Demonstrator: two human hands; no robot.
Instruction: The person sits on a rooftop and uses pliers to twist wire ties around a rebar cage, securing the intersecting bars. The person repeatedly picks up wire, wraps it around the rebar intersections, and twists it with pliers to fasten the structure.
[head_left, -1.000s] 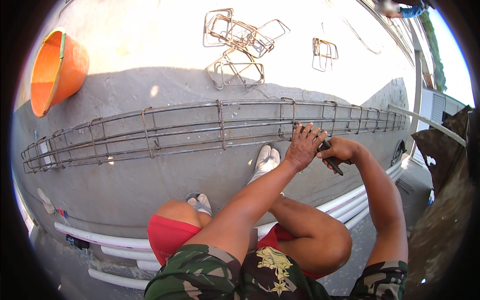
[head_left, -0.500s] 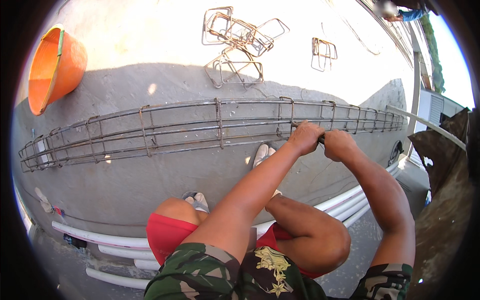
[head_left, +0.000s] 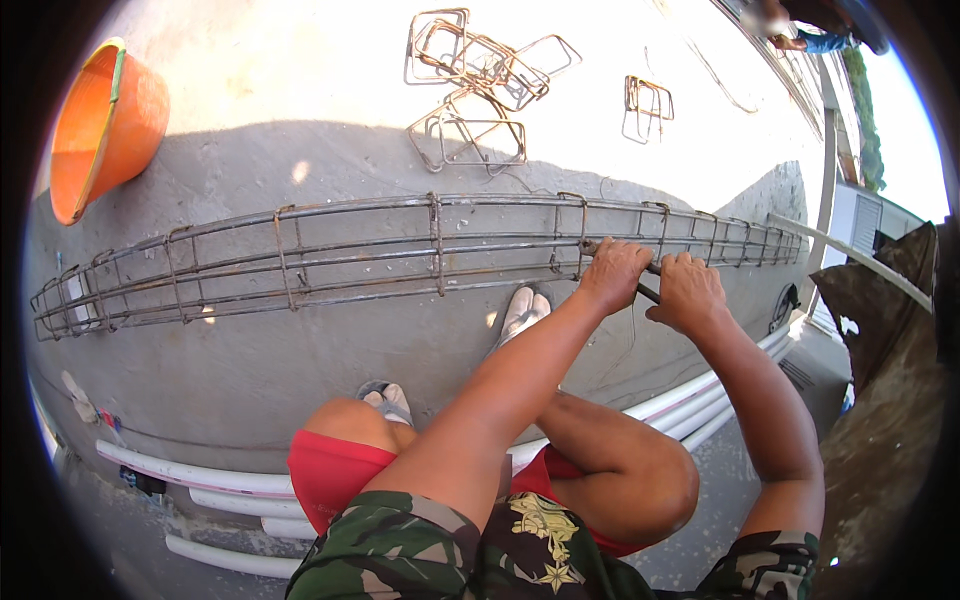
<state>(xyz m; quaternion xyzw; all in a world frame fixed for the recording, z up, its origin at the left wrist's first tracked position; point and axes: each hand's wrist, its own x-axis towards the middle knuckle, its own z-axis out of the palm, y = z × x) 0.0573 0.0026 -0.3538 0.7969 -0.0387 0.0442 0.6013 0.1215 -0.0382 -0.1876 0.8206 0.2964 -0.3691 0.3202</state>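
Observation:
A long cage of steel rebar (head_left: 360, 251) lies across the floor before me, its square stirrups tied along the bars. Over its near side, right of the middle, both hands work on a dark pincer-like tool (head_left: 649, 294), whose tip touches a stirrup. My left hand (head_left: 614, 272) is closed around it close to the cage. Farther along, my right hand (head_left: 690, 290) curls its fingers over one handle, thumb below; the two handles look spread apart. My palms hide much of the tool. A thin wire hangs below my left hand.
An orange bucket (head_left: 135, 125) lies tilted at the far left. Loose bent stirrups (head_left: 480, 75) are heaped beyond the cage, with a few more (head_left: 648, 100) to their right. White pipes (head_left: 230, 480) lie by my feet. Another person (head_left: 822, 40) is at the upper right.
My right hand has loosened from a tight grip and shifted slightly up and right. The tool's handles now appear farther apart. My left hand stays nearly in place.

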